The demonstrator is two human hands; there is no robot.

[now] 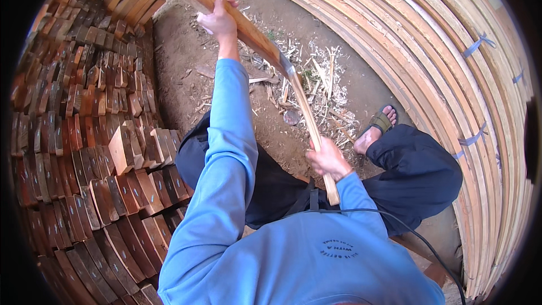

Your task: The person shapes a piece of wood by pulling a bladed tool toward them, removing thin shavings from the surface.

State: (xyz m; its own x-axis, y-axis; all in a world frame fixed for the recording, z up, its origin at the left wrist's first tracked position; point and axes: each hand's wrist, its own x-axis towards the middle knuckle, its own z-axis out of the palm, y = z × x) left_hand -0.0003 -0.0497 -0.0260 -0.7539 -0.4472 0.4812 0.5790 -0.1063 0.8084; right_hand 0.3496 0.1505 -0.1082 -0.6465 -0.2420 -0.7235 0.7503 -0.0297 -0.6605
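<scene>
My left hand (219,20) is closed around a long, thick wooden beam (257,38) that slants from the upper left down to the middle. The fingers wrap over its top. In my right hand (330,160) is an axe (307,107) with a long pale wooden handle, gripped near its lower end. The axe's grey metal head is at the lower end of the beam and appears to touch it. How far the edge goes into the wood is hidden. Wood chips (327,73) lie on the ground below the axe.
Stacked short wooden blocks (84,135) rise close on my left. Long boards (418,34), bound with blue ties (479,44), curve along the right. Bare earth (180,51) lies between them. My sandalled foot (381,121) is right of the chips. A black cable (418,231) crosses my front.
</scene>
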